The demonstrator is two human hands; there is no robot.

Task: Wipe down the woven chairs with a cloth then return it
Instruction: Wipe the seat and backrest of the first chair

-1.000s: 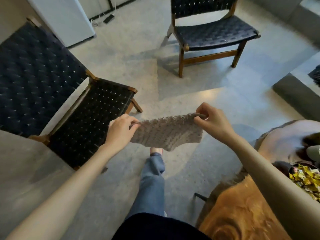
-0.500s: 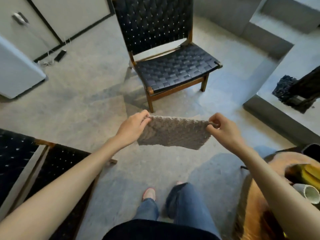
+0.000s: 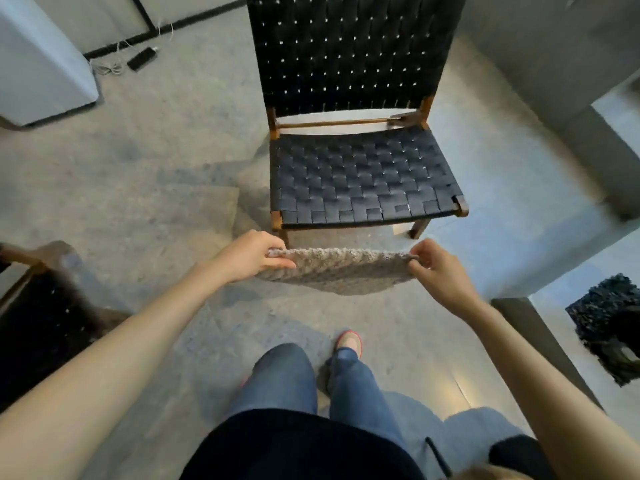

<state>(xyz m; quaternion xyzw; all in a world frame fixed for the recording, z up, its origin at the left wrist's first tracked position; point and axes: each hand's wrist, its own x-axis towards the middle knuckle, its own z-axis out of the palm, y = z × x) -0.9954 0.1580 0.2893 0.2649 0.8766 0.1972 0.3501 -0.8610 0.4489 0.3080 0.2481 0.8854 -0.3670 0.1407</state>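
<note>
A grey textured cloth [image 3: 337, 271] hangs stretched between my two hands just in front of a dark woven chair [image 3: 360, 181] with a wooden frame. My left hand [image 3: 251, 254] pinches the cloth's left corner and my right hand [image 3: 440, 271] pinches its right corner. The chair faces me, its seat just beyond the cloth's top edge. A second dark woven chair [image 3: 38, 323] sits at the left edge, blurred and mostly cut off.
A white cabinet [image 3: 41, 64] stands at the far left, with a cable and a black adapter [image 3: 140, 58] on the floor beside it. Grey concrete steps [image 3: 588, 147] rise to the right. A dark fuzzy object [image 3: 609, 327] lies on a ledge at right.
I have walked closer to the far chair, which now fills the centre of view. The cloth stays stretched between both hands. The left chair has slid toward the frame's edge.
</note>
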